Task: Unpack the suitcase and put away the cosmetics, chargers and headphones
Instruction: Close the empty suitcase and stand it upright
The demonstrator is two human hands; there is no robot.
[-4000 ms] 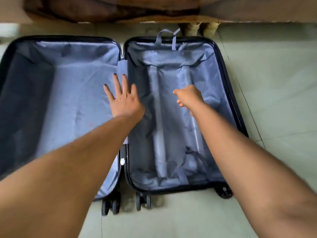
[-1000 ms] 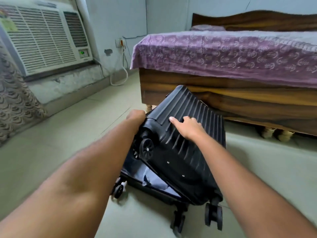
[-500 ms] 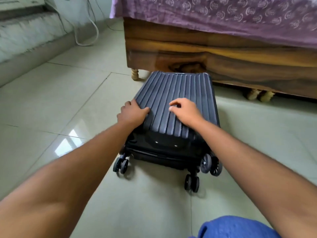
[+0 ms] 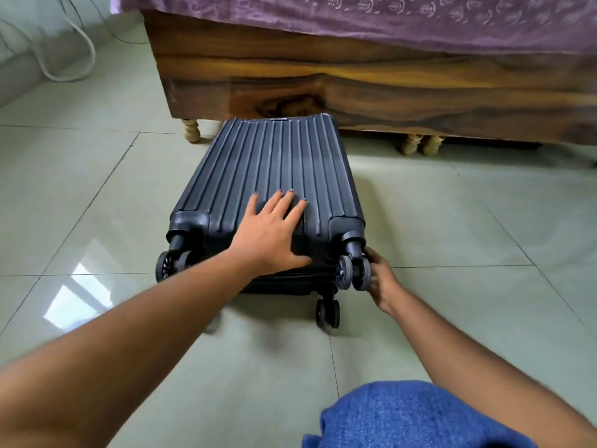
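— What just changed?
— The suitcase (image 4: 271, 176) was open and bare a few seconds ago; now it lies closed on the floor (image 4: 97, 195) by the bed (image 4: 371, 82).
— Your hands?
— My left hand (image 4: 271, 234) presses flat on the shell, fingers spread. My right hand (image 4: 381, 279) curls around a wheel (image 4: 361, 273).
— So?
— Unpacking looks finished, I judge; only stowing the case remains.

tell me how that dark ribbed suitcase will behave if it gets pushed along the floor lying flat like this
The suitcase lies flat on its shell, wheels off the glossy tile floor, so it would probably slide, not roll. Its ribbed hard shell looks stiff and should not buckle under the left hand. Lying low and wide, it seems unlikely to tip.
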